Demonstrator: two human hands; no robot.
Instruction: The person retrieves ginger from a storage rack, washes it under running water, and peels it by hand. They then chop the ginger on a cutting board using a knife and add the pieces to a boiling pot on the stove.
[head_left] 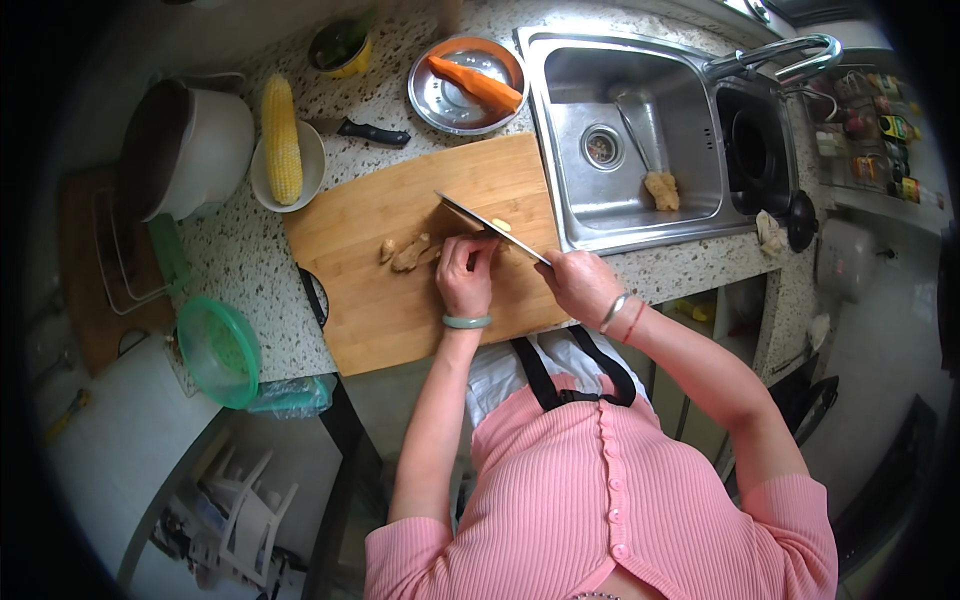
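A wooden cutting board (390,330) lies on the speckled counter in front of me. My right hand (585,288) grips the handle of a kitchen knife (478,219), whose blade slants across the board toward the upper left. Close against the blade is my left hand (466,276), fingers curled and pressed down; what they pinch is hidden, though it sits among the ginger. Pieces of ginger root (410,254) rest on the board left of that hand. On the blade's far side lies a pale yellow cut slice (501,225).
Beyond the board stand a steel bowl (430,105) with a peeled carrot (475,82), a black-handled knife (375,132) and a white bowl (313,160) holding corn (281,140). The steel sink (570,150) is at right. A pot (215,150) and green basket (250,345) stand left.
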